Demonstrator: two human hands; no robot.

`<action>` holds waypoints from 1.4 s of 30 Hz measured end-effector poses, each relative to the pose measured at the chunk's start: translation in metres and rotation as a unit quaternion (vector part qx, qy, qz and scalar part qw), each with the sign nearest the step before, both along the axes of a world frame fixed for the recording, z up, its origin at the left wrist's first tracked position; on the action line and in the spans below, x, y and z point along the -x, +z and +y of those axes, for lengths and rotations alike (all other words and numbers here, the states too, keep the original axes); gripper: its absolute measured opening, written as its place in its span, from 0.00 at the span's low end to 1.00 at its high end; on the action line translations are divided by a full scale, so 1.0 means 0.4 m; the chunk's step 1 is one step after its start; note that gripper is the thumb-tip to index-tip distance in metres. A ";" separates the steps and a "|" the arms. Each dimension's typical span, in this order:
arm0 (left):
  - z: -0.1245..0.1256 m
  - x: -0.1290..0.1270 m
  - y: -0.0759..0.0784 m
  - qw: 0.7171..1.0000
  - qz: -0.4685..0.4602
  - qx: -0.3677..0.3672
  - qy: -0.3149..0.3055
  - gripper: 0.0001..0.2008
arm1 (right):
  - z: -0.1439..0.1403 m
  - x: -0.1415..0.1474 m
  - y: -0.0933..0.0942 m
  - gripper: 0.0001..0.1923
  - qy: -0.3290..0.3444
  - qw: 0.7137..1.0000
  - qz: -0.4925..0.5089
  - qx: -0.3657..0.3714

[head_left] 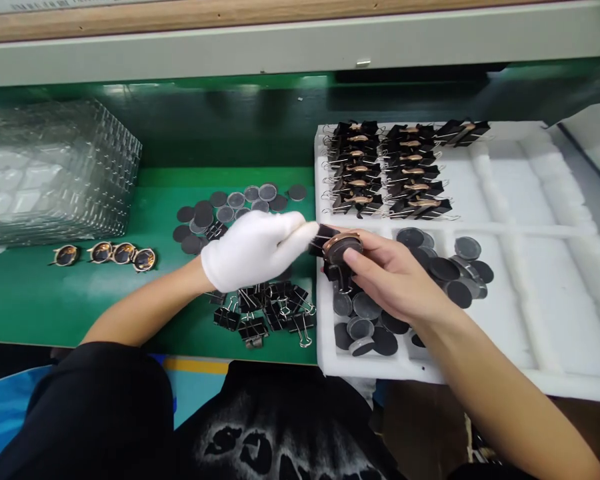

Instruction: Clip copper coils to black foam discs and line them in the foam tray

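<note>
My left hand [253, 248], in a white glove, pinches a black binder clip [323, 239] against a small round copper-rimmed disc piece [343, 245]. My bare right hand [390, 277] holds that round piece from the right side, above the near left corner of a white foam tray [530, 293]. Another black clip hangs under the piece at its lower left. Loose dark discs [450, 267] lie in the tray under and beside my right hand. A pile of loose binder clips [270, 310] lies on the green mat just below my left hand.
Clipped assemblies [385, 170] stand in rows in the tray's far section. Grey and dark discs [230, 207] are scattered on the green mat [40, 293]. Copper-rimmed round pieces [105, 253] lie at the left. A stack of clear plastic trays [55, 173] stands at far left.
</note>
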State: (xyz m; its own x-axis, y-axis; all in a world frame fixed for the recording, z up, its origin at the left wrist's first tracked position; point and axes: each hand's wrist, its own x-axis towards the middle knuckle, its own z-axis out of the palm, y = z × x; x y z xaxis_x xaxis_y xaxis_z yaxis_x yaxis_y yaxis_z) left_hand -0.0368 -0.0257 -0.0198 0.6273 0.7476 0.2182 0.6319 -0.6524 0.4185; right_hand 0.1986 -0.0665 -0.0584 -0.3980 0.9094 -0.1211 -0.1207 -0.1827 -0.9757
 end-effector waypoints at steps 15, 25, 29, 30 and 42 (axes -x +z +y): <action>-0.006 -0.007 -0.016 0.993 0.004 0.118 -0.025 0.30 | -0.001 -0.023 0.022 0.08 0.088 0.986 -0.020 -0.141; -0.014 -0.015 -0.022 0.991 -0.070 0.110 -0.009 0.23 | 0.005 -0.040 0.034 0.08 0.022 0.987 -0.066 -0.144; -0.006 -0.012 -0.012 0.986 -0.091 0.138 -0.004 0.23 | 0.021 -0.068 0.048 0.09 -0.045 0.987 -0.126 -0.093; -0.008 -0.013 -0.010 0.984 -0.096 0.151 -0.004 0.23 | 0.026 -0.075 0.051 0.09 -0.044 0.984 -0.149 -0.088; -0.078 -0.042 -0.034 0.964 -0.049 0.251 -0.073 0.22 | 0.049 -0.149 0.081 0.07 0.122 0.934 -0.254 -0.217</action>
State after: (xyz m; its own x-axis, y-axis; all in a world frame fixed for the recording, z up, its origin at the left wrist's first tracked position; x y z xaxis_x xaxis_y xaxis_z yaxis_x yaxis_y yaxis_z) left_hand -0.0202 -0.0568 -0.0333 0.7293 0.6790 -0.0845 0.4898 -0.4319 0.7574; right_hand 0.2581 -0.0469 -0.0261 -0.5917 0.8061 0.0085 0.3725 0.2828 -0.8839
